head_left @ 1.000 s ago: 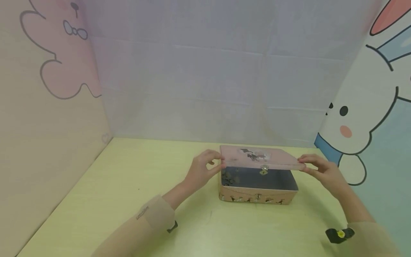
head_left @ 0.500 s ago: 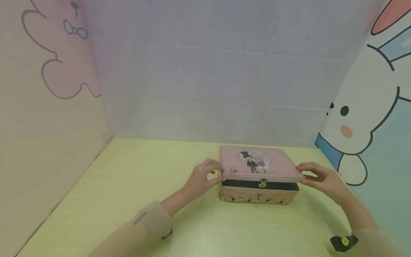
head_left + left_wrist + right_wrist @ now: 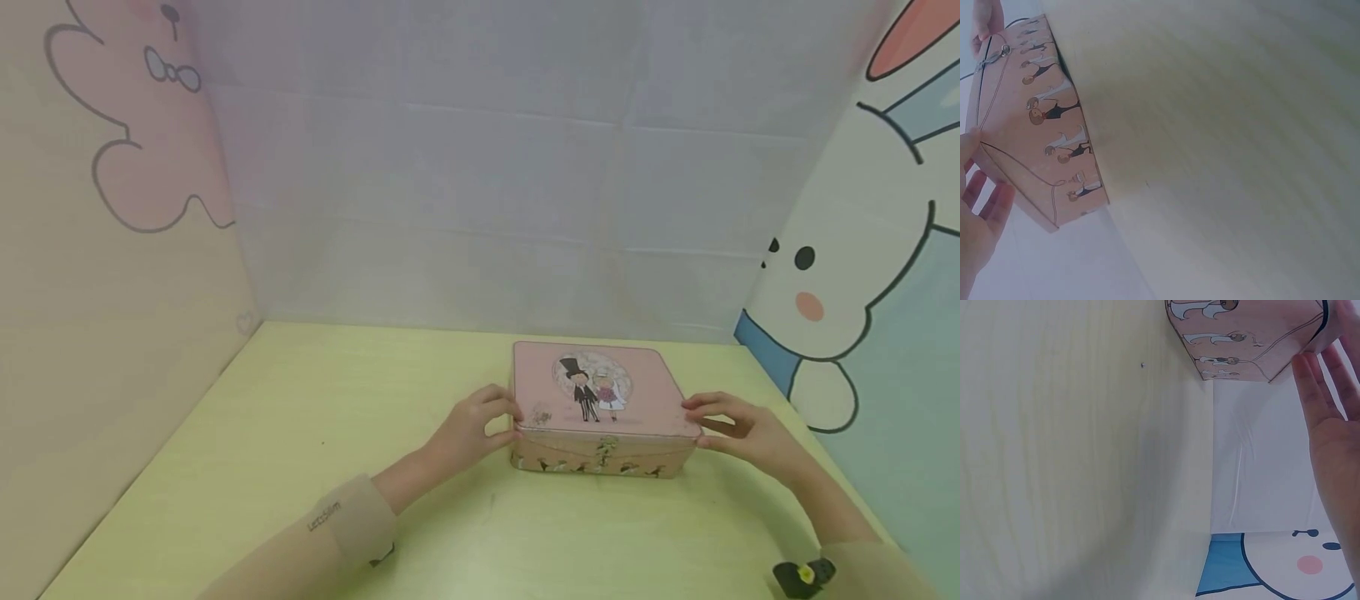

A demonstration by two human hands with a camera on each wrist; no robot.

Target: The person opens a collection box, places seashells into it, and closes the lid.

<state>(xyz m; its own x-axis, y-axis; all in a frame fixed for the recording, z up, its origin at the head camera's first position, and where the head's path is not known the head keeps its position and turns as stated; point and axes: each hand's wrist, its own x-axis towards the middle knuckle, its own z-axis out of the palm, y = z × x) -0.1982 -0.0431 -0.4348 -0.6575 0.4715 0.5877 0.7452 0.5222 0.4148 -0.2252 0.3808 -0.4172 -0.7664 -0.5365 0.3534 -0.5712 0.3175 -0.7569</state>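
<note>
A pink tin box (image 3: 551, 454) rests on the table towards the right, its lid (image 3: 540, 375) down over the base. A cartoon bride and groom decorate the lid, and a row of small figures runs along the box's front (image 3: 1057, 112). At the front middle is a metal clasp (image 3: 607, 450). My left hand (image 3: 474, 423) holds the lid's front left corner between thumb and fingers. At the front right corner, my right hand (image 3: 750, 433) holds the lid the same way. The inside of the box is hidden.
The pale yellow table (image 3: 337, 400) reaches back to a grey-white wall sheet (image 3: 435, 208). Side panels with a pink cartoon animal (image 3: 165, 158) on the left and a white rabbit (image 3: 847, 275) on the right bound the table.
The lid has swung down from partly raised to flat on the base, covering the dark inside. Both hands came down and towards the front with its corners.
</note>
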